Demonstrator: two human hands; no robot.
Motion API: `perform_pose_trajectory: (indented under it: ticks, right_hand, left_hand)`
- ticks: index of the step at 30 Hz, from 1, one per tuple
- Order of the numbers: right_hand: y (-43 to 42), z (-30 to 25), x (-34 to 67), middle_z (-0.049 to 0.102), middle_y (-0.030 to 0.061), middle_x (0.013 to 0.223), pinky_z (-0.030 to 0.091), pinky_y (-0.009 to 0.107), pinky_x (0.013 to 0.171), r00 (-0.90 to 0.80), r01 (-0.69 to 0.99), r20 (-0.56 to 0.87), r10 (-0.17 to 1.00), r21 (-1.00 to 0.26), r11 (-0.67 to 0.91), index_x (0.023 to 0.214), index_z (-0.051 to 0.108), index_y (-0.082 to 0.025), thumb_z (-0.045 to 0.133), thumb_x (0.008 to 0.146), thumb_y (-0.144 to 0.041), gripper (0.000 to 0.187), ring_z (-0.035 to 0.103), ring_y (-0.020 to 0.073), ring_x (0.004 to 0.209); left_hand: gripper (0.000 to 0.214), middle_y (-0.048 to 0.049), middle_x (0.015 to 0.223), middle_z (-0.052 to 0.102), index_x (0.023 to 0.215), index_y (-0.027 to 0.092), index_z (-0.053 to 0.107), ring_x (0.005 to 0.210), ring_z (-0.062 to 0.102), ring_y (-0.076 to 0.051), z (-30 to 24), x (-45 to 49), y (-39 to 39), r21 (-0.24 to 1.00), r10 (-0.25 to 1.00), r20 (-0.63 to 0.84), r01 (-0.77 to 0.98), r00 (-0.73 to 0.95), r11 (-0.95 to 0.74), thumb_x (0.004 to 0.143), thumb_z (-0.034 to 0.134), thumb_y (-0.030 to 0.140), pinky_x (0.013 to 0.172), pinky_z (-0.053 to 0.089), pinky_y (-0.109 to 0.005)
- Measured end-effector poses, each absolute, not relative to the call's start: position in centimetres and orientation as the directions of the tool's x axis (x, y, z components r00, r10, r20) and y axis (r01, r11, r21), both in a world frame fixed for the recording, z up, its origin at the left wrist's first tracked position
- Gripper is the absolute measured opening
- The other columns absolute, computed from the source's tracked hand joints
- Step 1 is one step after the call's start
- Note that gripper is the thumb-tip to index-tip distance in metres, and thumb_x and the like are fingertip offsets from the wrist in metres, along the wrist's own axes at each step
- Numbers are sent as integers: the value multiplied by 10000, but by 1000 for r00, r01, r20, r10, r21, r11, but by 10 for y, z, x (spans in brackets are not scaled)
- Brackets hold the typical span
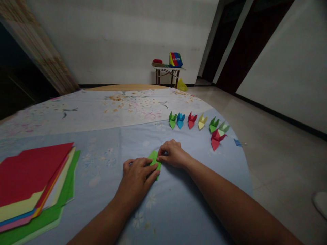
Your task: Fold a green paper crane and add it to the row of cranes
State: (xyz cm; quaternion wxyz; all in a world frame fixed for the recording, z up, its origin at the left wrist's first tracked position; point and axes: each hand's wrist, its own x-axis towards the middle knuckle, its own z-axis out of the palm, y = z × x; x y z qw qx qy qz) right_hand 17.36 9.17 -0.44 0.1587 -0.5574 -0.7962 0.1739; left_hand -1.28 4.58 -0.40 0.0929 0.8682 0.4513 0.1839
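A small piece of folded green paper [154, 156] lies on the blue tablecloth in front of me. My left hand [139, 172] holds it down from the left, with the thumb and fingertips over its surface. At the paper's right edge, my right hand [171, 153] pinches with curled fingers. Both hands cover part of the paper, so its full folded shape is hidden. Beyond my right hand stand several origami cranes, among them a blue crane [180, 120], a yellow crane [202, 121] and a red crane [217, 139].
A stack of coloured paper [33, 173] lies at the table's left, red on top. The round table's blue tablecloth [102, 136] meets a white floral cloth [89, 105] farther back. A small blue item [237, 142] lies by the right edge. A side table [168, 69] stands against the wall.
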Motion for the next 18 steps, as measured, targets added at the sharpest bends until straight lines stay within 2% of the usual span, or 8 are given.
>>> perform_pose_trajectory:
  ticks: [14,18]
  right_hand:
    - [88,-2,175,598,31,873,262,325,770,-318,826,83,944,-466,319,798,667,-235,660,734,-392,169,443,210,938]
    - [86,0,178,586,36,926,277,335,793,-338,806,64,939,-496,324,871,655,-238,677,687,-479,304,442,219,957]
  left_hand:
    - [209,-12,1096,629,1004,334,651,1028,534,-238,-3,-11,46,306,833,189,775,520,-553,801,602,348,893,245,-473]
    - [201,-14,1097,627,992,337,658,1027,535,-244,-5,-11,46,298,830,197,775,521,-557,799,604,348,894,246,-478]
